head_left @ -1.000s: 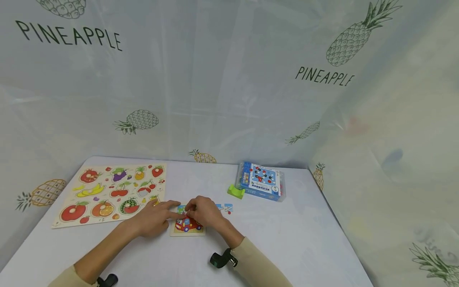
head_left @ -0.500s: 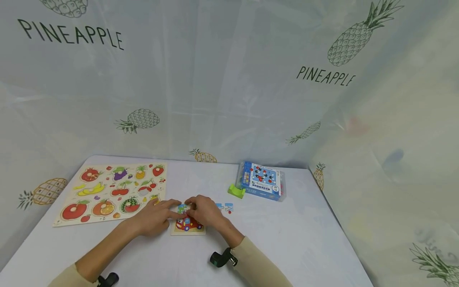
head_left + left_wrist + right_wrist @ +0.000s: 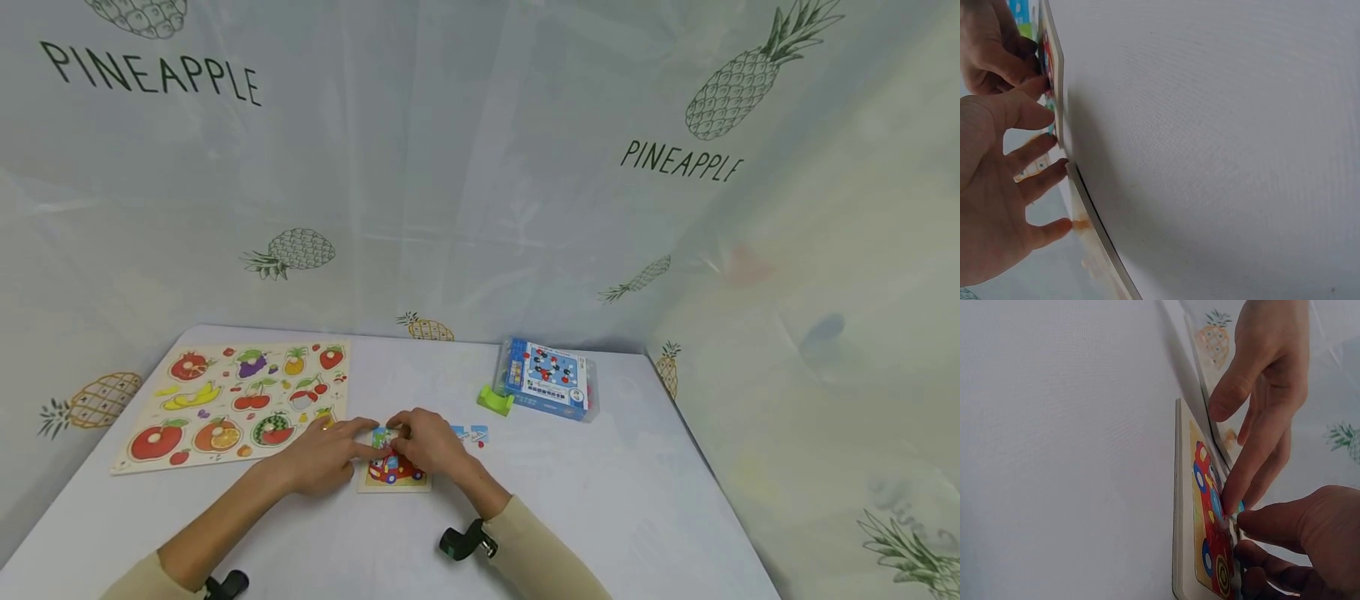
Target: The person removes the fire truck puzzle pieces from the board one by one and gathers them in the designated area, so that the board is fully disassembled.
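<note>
A small wooden puzzle (image 3: 375,488) with a red car picture lies on the white table. My left hand (image 3: 322,460) reaches in from its left, fingers spread and mostly straight; the left wrist view shows the fingertips (image 3: 1047,115) along the board's edge. One extended left finger touches the picture near its middle. Over the upper right of the puzzle, my right hand (image 3: 429,443) pinches a puzzle piece with thumb and curled fingers; the piece is mostly hidden. In the right wrist view, the right thumb (image 3: 1266,524) meets the left index fingertip at the puzzle's surface.
Left of the puzzle lies a large fruit puzzle board (image 3: 150,467), close by my left hand. Loose blue pieces (image 3: 478,433) lie just right of my right hand. Farther back are a green plastic piece (image 3: 494,401) and a blue-and-clear box (image 3: 553,377). A pineapple-print curtain hangs behind the table.
</note>
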`<state>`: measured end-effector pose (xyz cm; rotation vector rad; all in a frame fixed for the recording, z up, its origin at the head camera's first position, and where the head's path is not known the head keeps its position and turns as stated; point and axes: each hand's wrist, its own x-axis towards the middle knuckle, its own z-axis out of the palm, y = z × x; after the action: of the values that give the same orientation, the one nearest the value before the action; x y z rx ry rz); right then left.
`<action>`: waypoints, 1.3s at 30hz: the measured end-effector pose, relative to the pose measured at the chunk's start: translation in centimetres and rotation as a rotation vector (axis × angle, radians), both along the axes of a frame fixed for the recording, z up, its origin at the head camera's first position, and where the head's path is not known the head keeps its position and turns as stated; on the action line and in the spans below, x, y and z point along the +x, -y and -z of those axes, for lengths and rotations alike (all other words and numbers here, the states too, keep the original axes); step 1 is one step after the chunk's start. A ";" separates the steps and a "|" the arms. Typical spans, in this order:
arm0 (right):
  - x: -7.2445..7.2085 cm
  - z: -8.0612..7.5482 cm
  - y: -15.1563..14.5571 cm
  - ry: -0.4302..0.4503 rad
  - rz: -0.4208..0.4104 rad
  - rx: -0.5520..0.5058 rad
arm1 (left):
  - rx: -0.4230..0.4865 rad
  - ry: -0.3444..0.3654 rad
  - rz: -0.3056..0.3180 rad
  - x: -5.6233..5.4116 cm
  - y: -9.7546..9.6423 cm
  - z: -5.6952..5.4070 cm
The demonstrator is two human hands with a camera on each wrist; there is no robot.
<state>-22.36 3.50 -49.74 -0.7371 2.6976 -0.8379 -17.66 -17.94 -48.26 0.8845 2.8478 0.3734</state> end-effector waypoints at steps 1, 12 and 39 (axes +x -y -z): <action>0.0 -0.1 0.0 0.004 0.005 -0.010 | -0.002 0.002 -0.002 0.0 0.0 0.0; 0.1 -0.1 -0.1 0.048 0.047 -0.137 | -0.014 0.022 -0.002 0.2 -0.2 -0.5; -0.5 -2.5 -9.0 0.006 0.144 -0.194 | 0.048 -0.090 -0.051 -0.3 -0.9 0.5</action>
<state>-22.87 12.52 -47.24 -0.5814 2.7161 -1.1468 -17.98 -17.00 -48.75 0.8603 2.9600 0.4202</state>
